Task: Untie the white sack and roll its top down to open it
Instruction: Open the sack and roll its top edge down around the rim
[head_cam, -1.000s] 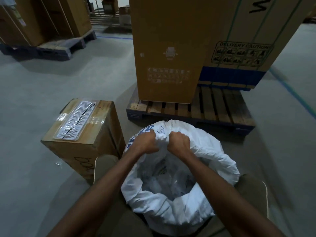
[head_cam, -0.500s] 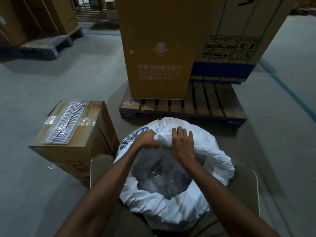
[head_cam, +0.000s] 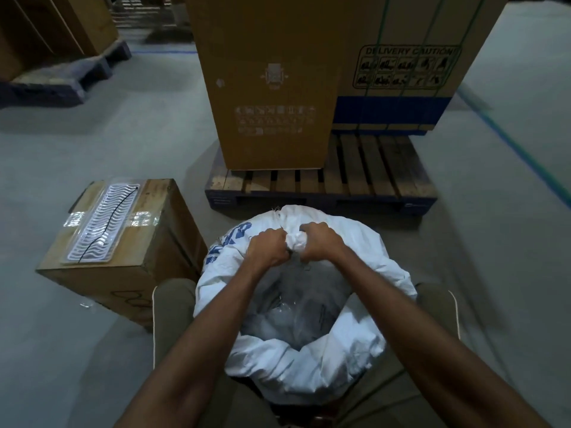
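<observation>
The white sack (head_cam: 312, 366) with blue print stands between my knees on the floor, its mouth wide and its rim rolled outward. Clear plastic packets show inside it. My left hand (head_cam: 268, 249) and my right hand (head_cam: 319, 240) are both fisted side by side on the far edge of the rim, bunching the white cloth between them. No tie is visible on the sack.
A cardboard box (head_cam: 120, 251) with a white wavy plastic tray on top sits to the left of the sack. Just beyond the sack lies a wooden pallet (head_cam: 364, 177) carrying tall cartons (head_cam: 268, 81). More pallets with boxes stand at the far left.
My right hand, which lay flat with fingers spread on the far rim, has closed into a fist on the cloth beside the left hand. The view has shifted slightly.
</observation>
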A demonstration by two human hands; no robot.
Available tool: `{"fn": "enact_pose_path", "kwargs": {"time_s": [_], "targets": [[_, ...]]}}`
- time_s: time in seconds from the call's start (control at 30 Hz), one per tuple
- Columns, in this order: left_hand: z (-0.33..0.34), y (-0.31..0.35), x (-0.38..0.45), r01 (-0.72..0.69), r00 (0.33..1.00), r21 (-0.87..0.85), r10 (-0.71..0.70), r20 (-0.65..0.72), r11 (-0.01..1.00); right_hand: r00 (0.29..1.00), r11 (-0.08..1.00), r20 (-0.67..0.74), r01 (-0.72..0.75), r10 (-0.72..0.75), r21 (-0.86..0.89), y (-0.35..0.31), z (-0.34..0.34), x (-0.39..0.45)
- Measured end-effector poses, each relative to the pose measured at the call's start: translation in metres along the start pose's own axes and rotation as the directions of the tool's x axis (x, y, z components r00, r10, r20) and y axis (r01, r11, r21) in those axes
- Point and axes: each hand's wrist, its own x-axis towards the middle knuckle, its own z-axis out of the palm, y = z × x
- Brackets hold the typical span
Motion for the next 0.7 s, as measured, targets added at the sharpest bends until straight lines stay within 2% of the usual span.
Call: {"fn": "enact_pose_path", "kwargs": {"time_s": [0.07,0.13,0.2,0.23,0.3,0.33,0.37,0.43,0.47,0.53,0.57,0.63,0.7], "targets": [[-0.005,-0.001,0.008,0.047,0.992,-0.014,-0.045,0.115,0.999,0.954,0.989,-0.299,-0.021,-0.024,-0.147,0.004,0.031,-0.017],[-0.008,0.000,0.015,0.074,0.972,-0.031,-0.065,0.227,0.997,0.906,0.983,-0.424,-0.090,0.014,-0.160,0.007,0.052,-0.027],[-0.011,0.003,0.012,0.053,0.957,0.024,-0.057,0.283,0.998,0.935,0.990,-0.339,-0.129,0.106,-0.047,0.010,0.056,-0.025],[-0.010,0.003,0.008,0.038,0.968,0.066,-0.053,0.246,0.997,0.954,0.991,-0.269,-0.137,0.131,-0.001,0.011,0.050,-0.022],[-0.004,0.006,-0.006,-0.025,0.996,0.142,0.013,0.086,0.990,0.984,0.992,-0.128,-0.118,0.123,0.045,0.011,0.030,-0.016],[-0.001,0.008,-0.011,-0.091,0.995,0.155,0.094,-0.012,0.984,0.994,0.994,-0.048,-0.100,0.103,0.051,0.009,0.016,-0.013],[0.001,0.011,-0.015,-0.181,0.977,0.157,0.196,-0.088,0.971,0.997,0.996,0.044,-0.070,0.068,0.051,0.007,0.002,-0.010],[0.006,0.017,-0.013,-0.334,0.922,0.164,0.358,-0.147,0.928,0.970,0.997,0.242,-0.023,0.003,0.080,0.000,-0.022,-0.006],[0.007,0.022,-0.007,-0.351,0.909,0.189,0.382,-0.168,0.917,0.953,0.996,0.303,-0.027,-0.001,0.089,-0.001,-0.029,-0.005],[0.005,0.032,0.006,-0.293,0.928,0.204,0.329,-0.176,0.934,0.946,0.990,0.322,-0.074,0.032,0.117,0.001,-0.032,-0.001],[0.004,0.036,0.009,-0.264,0.946,0.210,0.295,-0.133,0.941,0.959,0.986,0.280,-0.092,0.051,0.137,0.004,-0.028,-0.002],[0.003,0.036,0.012,-0.229,0.966,0.232,0.250,-0.069,0.945,0.992,0.991,0.089,-0.093,0.084,0.099,0.014,-0.006,-0.010],[0.006,0.029,0.012,-0.163,0.984,0.201,0.174,-0.037,0.966,0.984,0.994,-0.164,-0.084,0.072,-0.067,0.027,0.022,-0.027]]}}
